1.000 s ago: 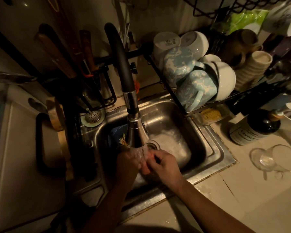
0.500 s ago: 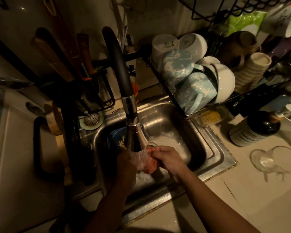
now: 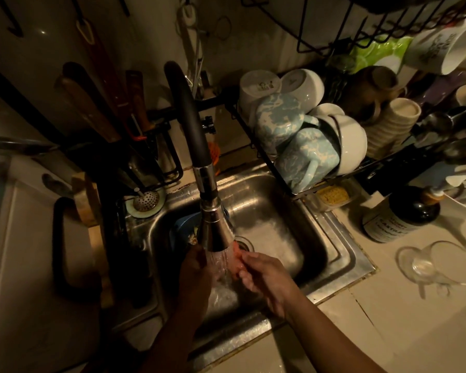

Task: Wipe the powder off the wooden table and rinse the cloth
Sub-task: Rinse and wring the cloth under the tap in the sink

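A small orange-pink cloth (image 3: 233, 258) is bunched between both hands over the steel sink (image 3: 331, 254). Water streams onto it from the chrome spray head of the black faucet (image 3: 215, 227). My left hand (image 3: 197, 273) grips the cloth's left side, mostly in shadow below the spray head. My right hand (image 3: 264, 275) pinches the cloth's right side with its fingertips. Most of the cloth is hidden by the water and fingers. The wooden table is out of view.
A dish rack (image 3: 293, 184) with blue mugs (image 3: 304, 160) and white bowls overhangs the sink's right side. A dark bottle (image 3: 398, 216) and an overturned glass (image 3: 436, 265) lie on the right counter. Knives stand in a holder (image 3: 156, 157) at back left. A blue bowl (image 3: 183, 227) sits in the sink.
Both hands have shifted slightly under the stream while working the cloth; more of the orange cloth now shows just below the spray head. The camera view has tilted a little.
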The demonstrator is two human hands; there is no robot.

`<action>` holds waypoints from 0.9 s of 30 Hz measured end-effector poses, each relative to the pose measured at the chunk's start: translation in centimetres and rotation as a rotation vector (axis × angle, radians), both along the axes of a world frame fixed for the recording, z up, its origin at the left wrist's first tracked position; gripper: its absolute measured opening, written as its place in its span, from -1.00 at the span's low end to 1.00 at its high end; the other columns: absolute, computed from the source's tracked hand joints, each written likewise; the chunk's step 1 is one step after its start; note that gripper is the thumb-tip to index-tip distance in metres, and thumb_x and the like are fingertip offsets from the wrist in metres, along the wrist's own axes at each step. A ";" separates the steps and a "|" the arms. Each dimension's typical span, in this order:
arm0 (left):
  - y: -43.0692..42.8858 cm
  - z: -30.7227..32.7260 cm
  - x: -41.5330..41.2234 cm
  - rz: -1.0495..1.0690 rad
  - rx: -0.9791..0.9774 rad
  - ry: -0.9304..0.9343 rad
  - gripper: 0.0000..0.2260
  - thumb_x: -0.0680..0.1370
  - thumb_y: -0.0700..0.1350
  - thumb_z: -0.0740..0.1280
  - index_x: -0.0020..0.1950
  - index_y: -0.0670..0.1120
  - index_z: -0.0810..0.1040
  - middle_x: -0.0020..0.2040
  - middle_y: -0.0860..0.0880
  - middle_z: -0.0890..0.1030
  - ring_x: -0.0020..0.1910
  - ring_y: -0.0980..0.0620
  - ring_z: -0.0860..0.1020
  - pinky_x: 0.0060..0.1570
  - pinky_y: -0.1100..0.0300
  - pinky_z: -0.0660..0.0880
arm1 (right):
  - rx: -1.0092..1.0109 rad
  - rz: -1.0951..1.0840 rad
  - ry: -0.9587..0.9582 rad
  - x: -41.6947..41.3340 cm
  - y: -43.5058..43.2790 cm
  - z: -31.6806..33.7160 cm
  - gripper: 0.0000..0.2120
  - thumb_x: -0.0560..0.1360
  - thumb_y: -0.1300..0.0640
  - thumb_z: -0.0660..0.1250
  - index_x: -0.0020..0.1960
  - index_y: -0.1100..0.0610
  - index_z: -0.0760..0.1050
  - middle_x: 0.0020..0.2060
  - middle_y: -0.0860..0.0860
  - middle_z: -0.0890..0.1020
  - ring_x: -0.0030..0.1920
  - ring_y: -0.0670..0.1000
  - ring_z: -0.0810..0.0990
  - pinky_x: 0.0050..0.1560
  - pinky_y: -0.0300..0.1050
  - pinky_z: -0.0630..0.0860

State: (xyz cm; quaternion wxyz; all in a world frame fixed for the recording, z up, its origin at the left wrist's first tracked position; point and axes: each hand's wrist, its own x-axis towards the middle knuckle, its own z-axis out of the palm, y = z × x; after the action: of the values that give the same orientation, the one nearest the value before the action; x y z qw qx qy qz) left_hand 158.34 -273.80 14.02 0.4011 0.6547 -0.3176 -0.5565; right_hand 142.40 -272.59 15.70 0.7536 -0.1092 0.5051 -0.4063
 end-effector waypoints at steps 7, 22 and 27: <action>0.6 1.6 -1.6 -0.046 -0.110 -0.166 -0.89 0.48 -0.37 0.43 -0.07 -0.20 0.69 -0.22 -0.07 0.73 -0.19 -0.06 0.72 -0.18 0.04 0.65 | -0.437 0.043 0.650 1.1 0.0 -1.1 -0.81 0.55 0.22 0.43 -0.21 0.03 0.69 -0.37 -0.02 0.67 -0.34 -0.07 0.57 -0.19 -0.10 0.52; -0.7 1.2 -2.2 0.032 -0.059 -0.143 -0.84 0.48 -0.33 0.42 0.05 -0.29 0.61 -0.09 -0.20 0.68 -0.09 -0.18 0.67 -0.12 -0.01 0.66 | -0.755 0.138 0.974 1.0 -0.7 -1.5 -0.74 0.51 0.27 0.44 -0.32 0.09 0.55 -0.39 -0.19 0.56 -0.28 -0.21 0.56 -0.22 -0.39 0.40; -0.2 0.9 -2.5 0.099 -0.045 -0.054 -0.82 0.40 -0.31 0.45 -0.01 -0.28 0.67 -0.10 -0.23 0.71 -0.10 -0.22 0.71 -0.08 -0.28 0.63 | -0.723 0.218 0.977 0.1 -1.5 -2.2 -0.77 0.50 0.22 0.43 -0.29 -0.01 0.58 -0.32 -0.14 0.61 -0.23 -0.15 0.59 -0.17 -0.25 0.49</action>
State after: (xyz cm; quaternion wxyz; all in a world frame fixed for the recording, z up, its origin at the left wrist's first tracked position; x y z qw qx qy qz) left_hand 155.80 -274.00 14.89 0.4339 0.6754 -0.3079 -0.5107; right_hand 142.51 -274.04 13.54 0.3876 -0.5821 0.6081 -0.3756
